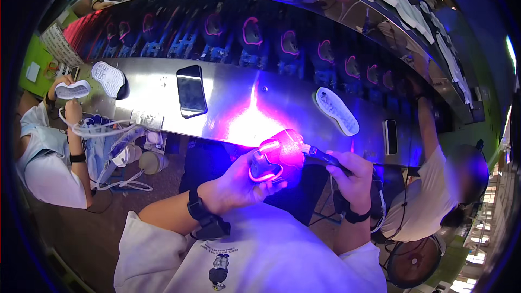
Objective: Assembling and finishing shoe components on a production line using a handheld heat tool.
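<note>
In front of my chest, my left hand (236, 185) is wrapped round a shoe upper (286, 152), which glows pink and red under violet light. Its opening, edged by a bright pink line, faces toward me. My right hand (354, 180) grips the dark handle of a brush (321, 155). The brush's tip touches or nearly touches the right side of the upper; glare hides the exact contact. Beyond the upper, a strong white and violet glow falls on the metal bench (217, 125).
On the bench lie a dark phone (191, 91), a white sole (336, 110), another phone (390, 137) and a pale sole (109, 79). Behind, several shoe uppers (252, 31) stand in a row on blue holders. A co-worker at left holds a sole (72, 90); another person (429, 195) sits at right.
</note>
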Demonstrator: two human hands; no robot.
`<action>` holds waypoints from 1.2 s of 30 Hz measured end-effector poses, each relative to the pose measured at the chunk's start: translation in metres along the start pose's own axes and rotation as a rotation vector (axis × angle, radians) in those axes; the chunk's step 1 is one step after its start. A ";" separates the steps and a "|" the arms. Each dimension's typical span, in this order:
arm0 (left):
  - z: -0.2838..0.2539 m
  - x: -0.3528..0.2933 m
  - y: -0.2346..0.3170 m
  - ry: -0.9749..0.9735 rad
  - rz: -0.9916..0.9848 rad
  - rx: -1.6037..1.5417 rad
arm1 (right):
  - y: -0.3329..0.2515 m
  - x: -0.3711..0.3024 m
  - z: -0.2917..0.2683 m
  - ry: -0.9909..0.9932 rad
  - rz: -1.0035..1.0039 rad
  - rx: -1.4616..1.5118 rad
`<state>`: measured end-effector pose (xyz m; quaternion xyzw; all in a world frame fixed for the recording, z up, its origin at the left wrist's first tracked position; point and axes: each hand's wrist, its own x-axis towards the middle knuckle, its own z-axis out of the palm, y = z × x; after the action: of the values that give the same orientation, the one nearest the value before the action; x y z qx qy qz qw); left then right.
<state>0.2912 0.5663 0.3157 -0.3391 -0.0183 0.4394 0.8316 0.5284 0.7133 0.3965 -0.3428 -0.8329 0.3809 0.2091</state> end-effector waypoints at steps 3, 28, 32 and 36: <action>0.012 -0.001 -0.008 0.047 -0.050 -0.038 | 0.007 -0.004 -0.001 -0.013 -0.005 0.024; 0.038 0.036 -0.044 0.017 -0.146 -0.034 | 0.053 -0.050 -0.022 0.059 -0.075 0.155; 0.035 0.037 -0.029 0.038 0.096 0.422 | 0.054 -0.048 -0.022 0.009 0.013 0.068; 0.087 0.028 -0.002 0.126 0.367 0.604 | 0.074 -0.048 -0.005 0.086 0.240 0.019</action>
<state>0.2813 0.6337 0.3767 -0.1019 0.2249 0.5452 0.8011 0.5942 0.7153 0.3380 -0.4541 -0.7725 0.3958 0.2010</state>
